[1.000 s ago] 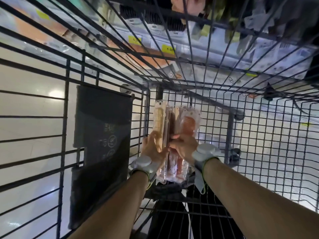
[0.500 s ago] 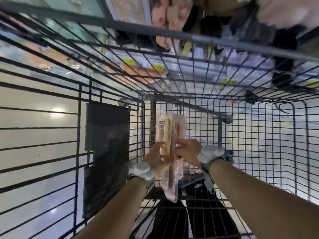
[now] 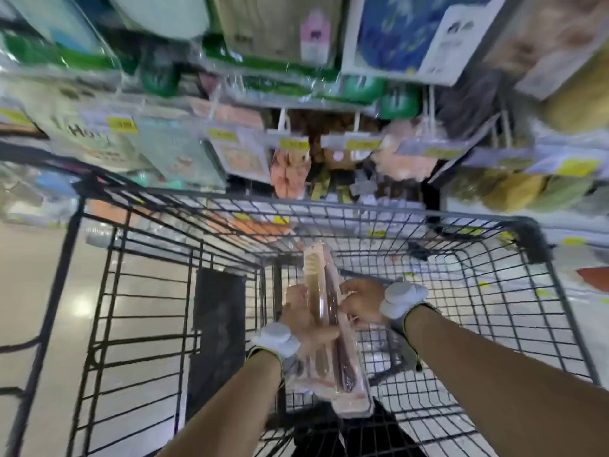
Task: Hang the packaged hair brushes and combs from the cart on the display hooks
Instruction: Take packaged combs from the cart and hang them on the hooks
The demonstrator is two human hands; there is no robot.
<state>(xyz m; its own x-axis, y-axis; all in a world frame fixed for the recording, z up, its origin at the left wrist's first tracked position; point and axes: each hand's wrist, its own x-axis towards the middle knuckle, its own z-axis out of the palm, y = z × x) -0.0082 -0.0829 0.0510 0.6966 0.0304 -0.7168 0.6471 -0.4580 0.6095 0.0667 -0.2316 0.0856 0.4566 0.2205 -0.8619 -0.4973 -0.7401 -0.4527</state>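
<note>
Packages (image 3: 347, 380) of pinkish combs, clear-fronted, stacked edge-on, gripped by left hand (image 3: 308, 329) and right hand (image 3: 361, 303) above cart (image 3: 532, 240)

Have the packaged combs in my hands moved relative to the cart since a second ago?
Yes. The packaged combs rose: their top now nears the far rim of the cart, earlier well below it.

A shop: wire cart (image 3: 362, 206), hanging goods, yellow price tags (image 3: 122, 124)
</note>
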